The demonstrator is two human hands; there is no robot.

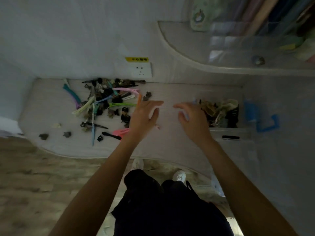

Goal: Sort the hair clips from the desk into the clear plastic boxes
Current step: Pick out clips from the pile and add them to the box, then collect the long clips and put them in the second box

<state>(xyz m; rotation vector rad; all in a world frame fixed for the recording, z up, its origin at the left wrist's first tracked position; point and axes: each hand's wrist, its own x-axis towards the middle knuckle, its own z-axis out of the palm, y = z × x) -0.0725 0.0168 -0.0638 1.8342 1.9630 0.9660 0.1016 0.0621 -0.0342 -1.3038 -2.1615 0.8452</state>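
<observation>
Pile of hair clips (105, 101) sits on the white desk (170, 143) to the left of the left hand (143, 120), spread from the back wall toward the near edge. Most of the long duckbill ones lie at diff angles: teal clip (72, 96) runs diagonal, far-left to near-right; pink clip (127, 90) and green clip (122, 104) lie roughly sideways w/ their ends pointing at the left hand; blue clip (93, 132) runs straight front-to-back. An orange clip (139, 99) stands just beyond the left hand's fingertips, long axis pointing away from the person. A coral clip (121, 132) lies right beside the left wrist, partly hidden under it. A few small dark claw clips are scattered well left of everything.

Left hand hovers over the desk, fingers stretched fwd and a bit spread, palm down, relaxed. There's something small and pale under the fingers but too blurry to say if it's pinched, so can't tell tbh. Right hand (190, 116) is just beside it, fingers loosely curled like a claw, thumb apart, nothing clearly in it. Both forearms are bare, reaching fwd and angling inward.

Clear plastic box (221, 113) is right next to the right hand's fingers, on its right side, already holding a jumble of brownish and black clips. A second clear box (231, 138) sits nearer, beside the right wrist, w/ one black clip (230, 137) lying sideways in it.
</observation>
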